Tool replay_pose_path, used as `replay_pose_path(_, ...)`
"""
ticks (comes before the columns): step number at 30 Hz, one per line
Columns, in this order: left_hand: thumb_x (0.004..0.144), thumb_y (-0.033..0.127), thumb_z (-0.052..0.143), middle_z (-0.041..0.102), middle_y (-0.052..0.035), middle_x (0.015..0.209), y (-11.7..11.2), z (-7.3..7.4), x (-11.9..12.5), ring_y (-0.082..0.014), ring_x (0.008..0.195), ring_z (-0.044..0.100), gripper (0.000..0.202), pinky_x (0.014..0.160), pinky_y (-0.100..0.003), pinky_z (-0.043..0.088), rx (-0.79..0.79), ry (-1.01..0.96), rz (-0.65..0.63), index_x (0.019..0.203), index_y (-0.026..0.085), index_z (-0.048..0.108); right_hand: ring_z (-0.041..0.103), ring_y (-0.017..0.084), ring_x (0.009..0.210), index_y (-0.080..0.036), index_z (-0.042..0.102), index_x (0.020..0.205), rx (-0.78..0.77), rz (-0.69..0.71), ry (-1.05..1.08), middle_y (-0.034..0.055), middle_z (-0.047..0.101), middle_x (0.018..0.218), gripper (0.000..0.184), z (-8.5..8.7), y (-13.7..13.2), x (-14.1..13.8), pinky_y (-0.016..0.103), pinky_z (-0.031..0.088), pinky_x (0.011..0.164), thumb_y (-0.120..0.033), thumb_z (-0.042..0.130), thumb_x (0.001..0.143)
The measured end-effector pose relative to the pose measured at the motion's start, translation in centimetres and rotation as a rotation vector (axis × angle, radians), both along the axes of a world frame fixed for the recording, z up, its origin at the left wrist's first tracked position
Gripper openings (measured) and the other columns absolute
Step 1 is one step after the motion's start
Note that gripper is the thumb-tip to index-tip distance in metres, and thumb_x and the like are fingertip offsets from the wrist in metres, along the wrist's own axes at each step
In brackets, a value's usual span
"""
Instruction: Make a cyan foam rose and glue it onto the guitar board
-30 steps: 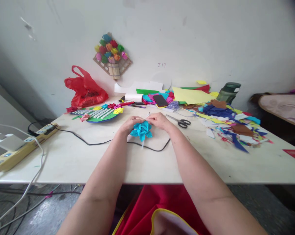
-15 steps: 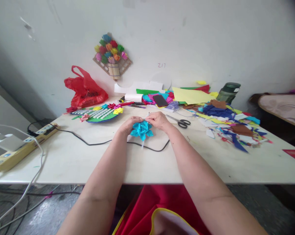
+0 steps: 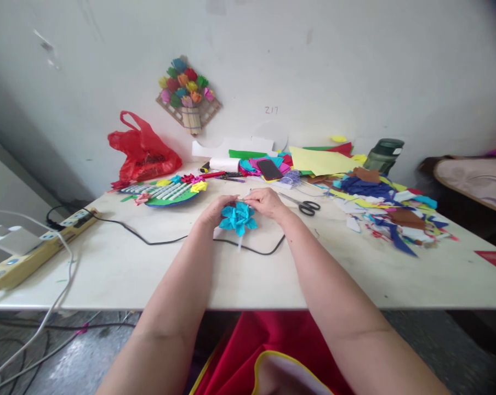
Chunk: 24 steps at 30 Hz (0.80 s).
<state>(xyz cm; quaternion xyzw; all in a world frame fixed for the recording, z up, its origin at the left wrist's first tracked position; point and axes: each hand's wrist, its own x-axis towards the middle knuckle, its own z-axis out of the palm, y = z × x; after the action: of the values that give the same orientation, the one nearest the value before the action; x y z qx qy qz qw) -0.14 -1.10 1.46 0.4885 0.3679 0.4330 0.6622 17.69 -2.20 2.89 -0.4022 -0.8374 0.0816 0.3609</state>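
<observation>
A bright blue paper flower [image 3: 238, 218] with pointed petals is held just above the table, between my two hands. My left hand [image 3: 222, 209] is closed on its upper left side. My right hand [image 3: 265, 203] pinches at its upper right edge, with thumb and fingers together. A thin whitish stick [image 3: 240, 242] shows below the petals; its other end is hidden. Black-handled scissors [image 3: 306, 206] lie on the table just right of my right hand.
A black cable [image 3: 149, 242] crosses the table from a power strip [image 3: 38, 252]. A green board with paper flowers [image 3: 176, 196] and a red plastic bag [image 3: 143, 151] are at left. Paper scraps [image 3: 395, 214], a dark bottle [image 3: 384, 155] and a phone [image 3: 269, 169] are behind and right.
The blue flower has shifted very slightly left and tilted a little in my hands. Both hands keep nearly the same place and grip.
</observation>
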Motion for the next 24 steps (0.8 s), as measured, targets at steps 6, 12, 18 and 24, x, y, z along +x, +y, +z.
replay_pose_path(6,0.06,0.028,0.067,0.059,-0.0022,0.055,-0.04,0.05,0.17,-0.0108,0.048,0.052,0.018,0.049,-0.024,0.04,0.052,0.069,0.004,0.06,0.011,0.06,0.058,0.014,0.073,-0.022,0.075,0.083,0.038,-0.012,-0.048,0.0042,0.069,0.079,0.018,-0.14,0.09,-0.07,0.022,0.037,0.06,-0.024,0.057,0.079)
replay_pose_path(12,0.058,0.03,0.071,0.058,-0.0011,0.052,-0.09,0.02,-0.19,-0.0098,0.046,0.051,0.022,0.047,-0.022,0.039,0.105,0.055,-0.043,0.06,0.011,0.06,0.057,0.013,0.07,-0.02,0.074,0.083,0.01,-0.011,-0.013,0.0043,0.068,0.078,0.018,-0.17,0.14,-0.07,0.023,0.036,0.059,-0.026,0.057,0.08)
replay_pose_path(18,0.057,0.03,0.073,0.06,-0.0016,0.055,-0.43,0.38,-0.26,-0.0107,0.049,0.054,0.024,0.049,-0.022,0.041,0.128,0.082,-0.07,0.065,0.011,0.061,0.056,0.013,0.07,-0.018,0.074,0.082,-0.082,-0.018,0.062,0.003,0.066,0.075,0.019,-0.34,0.31,0.05,0.023,0.037,0.062,-0.026,0.058,0.077)
replay_pose_path(24,0.056,0.033,0.074,0.06,-0.0014,0.056,-0.65,0.53,-0.22,-0.0103,0.047,0.053,0.028,0.048,-0.022,0.039,0.134,0.123,-0.1,0.067,0.011,0.061,0.054,0.014,0.067,-0.017,0.074,0.077,-0.155,-0.012,0.104,0.0019,0.065,0.069,0.023,-0.38,0.3,0.1,0.024,0.037,0.06,-0.032,0.056,0.077)
